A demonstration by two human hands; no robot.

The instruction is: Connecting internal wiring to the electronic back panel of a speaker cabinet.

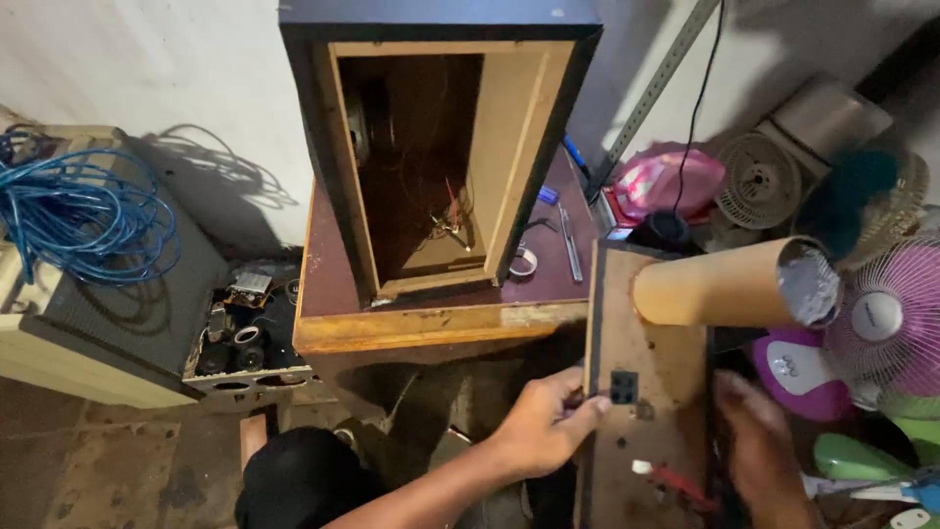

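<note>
Left hand point(548, 421) grips the left edge of a wooden panel point(651, 392) with a cardboard tube point(725, 286), beside the bench's point(431, 328) front right corner. Right hand point(759, 441), blurred, grasps its right edge.

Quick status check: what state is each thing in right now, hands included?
Left hand: gripping the wooden panel's left edge.
Right hand: on the panel's right edge, blurred.
Speaker cabinet: open, wires inside.
Cardboard tube: lying sideways on the panel.
Blue cable: coiled.
</note>
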